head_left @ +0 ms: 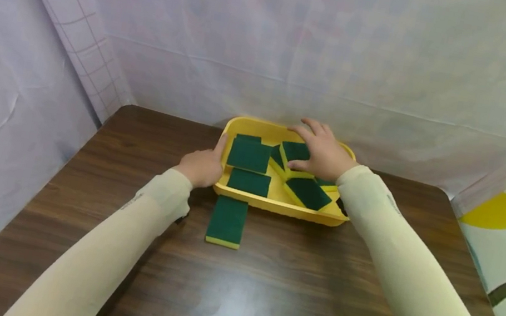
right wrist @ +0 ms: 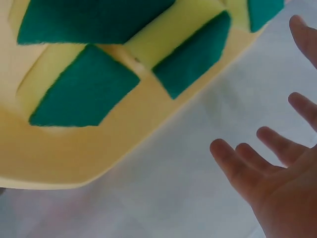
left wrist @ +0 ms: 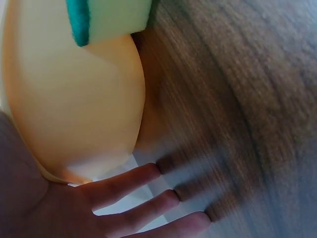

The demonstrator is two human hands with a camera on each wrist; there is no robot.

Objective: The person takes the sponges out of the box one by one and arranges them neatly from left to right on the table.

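Sponge (head_left: pixel 227 221) outside tray (head_left: pixel 275 205), head-view only

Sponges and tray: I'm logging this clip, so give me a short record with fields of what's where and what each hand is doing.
tray: yellow tray at the far middle of the brown table
sponges in tray: several green sponges, some overlapping
sponge outside: one sponge on the table, against the tray's near side
left hand: left hand against the tray's left rim, fingers straight
right hand: right hand spread over the sponges, holding nothing

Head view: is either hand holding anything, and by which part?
Nothing is gripped. The left hand rests open against the yellow tray's left rim; the right hand hovers open over the sponges.
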